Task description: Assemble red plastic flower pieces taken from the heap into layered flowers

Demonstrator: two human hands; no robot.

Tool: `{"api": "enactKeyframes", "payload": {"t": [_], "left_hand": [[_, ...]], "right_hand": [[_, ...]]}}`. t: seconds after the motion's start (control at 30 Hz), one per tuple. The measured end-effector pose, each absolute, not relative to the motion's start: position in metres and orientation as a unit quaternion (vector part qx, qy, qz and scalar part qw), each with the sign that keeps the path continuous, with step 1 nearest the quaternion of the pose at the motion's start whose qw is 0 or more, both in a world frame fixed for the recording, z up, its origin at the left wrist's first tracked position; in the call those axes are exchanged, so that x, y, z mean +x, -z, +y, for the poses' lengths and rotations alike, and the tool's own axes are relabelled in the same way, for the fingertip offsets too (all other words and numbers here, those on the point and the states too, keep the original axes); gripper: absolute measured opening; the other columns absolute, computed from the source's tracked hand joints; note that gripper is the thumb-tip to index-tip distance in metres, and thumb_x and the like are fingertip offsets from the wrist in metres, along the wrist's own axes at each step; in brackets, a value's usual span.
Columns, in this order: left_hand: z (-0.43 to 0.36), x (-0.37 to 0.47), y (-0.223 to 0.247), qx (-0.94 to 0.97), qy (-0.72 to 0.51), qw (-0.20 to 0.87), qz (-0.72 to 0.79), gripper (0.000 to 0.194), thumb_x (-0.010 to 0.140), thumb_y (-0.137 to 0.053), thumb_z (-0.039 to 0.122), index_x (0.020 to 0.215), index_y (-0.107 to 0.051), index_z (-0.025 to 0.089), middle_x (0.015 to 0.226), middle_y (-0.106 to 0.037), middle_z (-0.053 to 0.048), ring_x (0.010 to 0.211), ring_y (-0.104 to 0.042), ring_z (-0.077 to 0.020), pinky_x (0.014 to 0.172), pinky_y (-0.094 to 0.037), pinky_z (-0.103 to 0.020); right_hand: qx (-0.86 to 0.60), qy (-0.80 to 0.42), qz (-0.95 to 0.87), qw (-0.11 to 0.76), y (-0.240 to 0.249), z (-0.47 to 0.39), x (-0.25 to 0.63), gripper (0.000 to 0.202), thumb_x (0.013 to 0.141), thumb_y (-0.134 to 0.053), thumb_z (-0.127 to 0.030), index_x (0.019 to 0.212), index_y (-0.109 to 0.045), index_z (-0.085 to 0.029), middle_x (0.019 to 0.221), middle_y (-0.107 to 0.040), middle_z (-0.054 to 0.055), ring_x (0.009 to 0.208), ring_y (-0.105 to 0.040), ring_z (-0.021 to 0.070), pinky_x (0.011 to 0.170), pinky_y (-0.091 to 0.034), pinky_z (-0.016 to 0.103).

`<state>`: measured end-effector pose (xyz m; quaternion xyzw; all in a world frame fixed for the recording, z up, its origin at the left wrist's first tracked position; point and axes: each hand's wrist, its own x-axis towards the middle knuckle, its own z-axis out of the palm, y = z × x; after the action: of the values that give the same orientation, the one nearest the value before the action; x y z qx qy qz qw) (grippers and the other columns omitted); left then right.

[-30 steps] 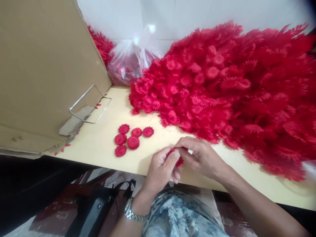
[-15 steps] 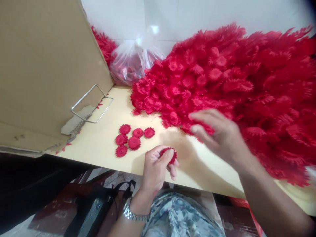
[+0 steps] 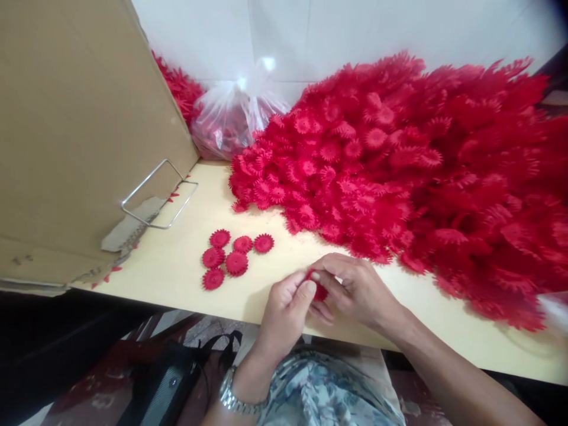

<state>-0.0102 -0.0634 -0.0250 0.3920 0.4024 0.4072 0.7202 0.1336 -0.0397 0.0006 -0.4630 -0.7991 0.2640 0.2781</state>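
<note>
Near the table's front edge, my left hand pinches a red toothed flower disc between thumb and fingers. From the right, my right hand closes on the same disc, its thumb and forefinger at the upper edge. The fingers hide much of the disc, so whether it is one piece or a stack I cannot tell. Several similar red discs lie in a small cluster to the left of my hands. Behind them spreads a large heap of red flower pieces.
A tall cardboard box with a torn lower edge stands at the left. A bent wire frame rests against it. At the back, a tied clear plastic bag holds red pieces. The pale yellow tabletop ends just before my lap.
My right hand has moved left and down from beside the heap to the disc in my left hand. The cluster of discs stays arranged as before; the view has shifted slightly.
</note>
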Motion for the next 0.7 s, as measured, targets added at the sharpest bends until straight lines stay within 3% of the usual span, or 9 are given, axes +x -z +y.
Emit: {"api": "enactKeyframes", "payload": {"t": [0.17, 0.37, 0.47, 0.53, 0.6, 0.7], "left_hand": [[-0.062, -0.007, 0.023, 0.4, -0.433, 0.686, 0.427, 0.022, 0.085, -0.052, 0.031, 0.087, -0.063, 0.012, 0.071, -0.068, -0.005, 0.056, -0.063, -0.0136, 0.052, -0.052, -0.023], [-0.068, -0.006, 0.015, 0.359, -0.426, 0.688, 0.465, 0.019, 0.082, -0.053, 0.029, 0.079, -0.061, 0.012, 0.065, -0.067, -0.004, 0.046, -0.06, -0.012, 0.047, -0.05, -0.022], [-0.066, -0.008, 0.014, 0.329, -0.435, 0.699, 0.462, 0.018, 0.081, -0.056, 0.029, 0.083, -0.061, 0.012, 0.068, -0.068, -0.005, 0.053, -0.064, -0.0135, 0.053, -0.053, -0.024], [-0.062, -0.01, 0.013, 0.305, -0.441, 0.71, 0.457, 0.019, 0.079, -0.058, 0.029, 0.088, -0.061, 0.012, 0.071, -0.069, -0.005, 0.055, -0.065, -0.0137, 0.055, -0.054, -0.025], [-0.057, -0.011, 0.011, 0.276, -0.449, 0.719, 0.454, 0.021, 0.076, -0.062, 0.029, 0.088, -0.061, 0.012, 0.07, -0.068, -0.004, 0.052, -0.064, -0.0133, 0.053, -0.054, -0.025], [-0.055, -0.01, 0.01, 0.256, -0.454, 0.738, 0.428, 0.023, 0.075, -0.064, 0.032, 0.085, -0.062, 0.012, 0.061, -0.065, -0.002, 0.051, -0.063, -0.0145, 0.053, -0.054, -0.027]], "right_hand": [[-0.493, -0.115, -0.809, 0.297, 0.005, -0.045, 0.12, 0.023, 0.085, -0.039, -0.013, 0.066, -0.05, -0.019, 0.056, -0.053, 0.001, 0.052, -0.049, 0.0121, 0.05, -0.036, 0.022], [-0.594, 0.049, -0.72, 0.355, -0.013, -0.014, 0.149, 0.019, 0.085, -0.039, -0.013, 0.076, -0.055, -0.019, 0.061, -0.057, 0.003, 0.052, -0.049, 0.015, 0.05, -0.035, 0.026], [-0.62, 0.14, -0.705, 0.314, -0.026, 0.013, 0.18, 0.024, 0.086, -0.039, -0.017, 0.095, -0.062, -0.017, 0.083, -0.063, 0.011, 0.077, -0.057, 0.0239, 0.067, -0.043, 0.035], [-0.615, 0.177, -0.709, 0.295, -0.03, 0.018, 0.189, 0.027, 0.087, -0.044, -0.023, 0.106, -0.062, -0.016, 0.104, -0.061, 0.017, 0.099, -0.053, 0.0321, 0.08, -0.042, 0.045], [-0.58, 0.123, -0.746, 0.303, -0.03, 0.01, 0.183, 0.03, 0.085, -0.051, -0.03, 0.112, -0.06, -0.018, 0.112, -0.058, 0.016, 0.106, -0.05, 0.0329, 0.084, -0.042, 0.048], [-0.464, -0.107, -0.836, 0.273, -0.021, -0.016, 0.156, 0.023, 0.082, -0.059, -0.029, 0.103, -0.061, -0.019, 0.095, -0.061, 0.01, 0.087, -0.057, 0.022, 0.073, -0.049, 0.034]]}}
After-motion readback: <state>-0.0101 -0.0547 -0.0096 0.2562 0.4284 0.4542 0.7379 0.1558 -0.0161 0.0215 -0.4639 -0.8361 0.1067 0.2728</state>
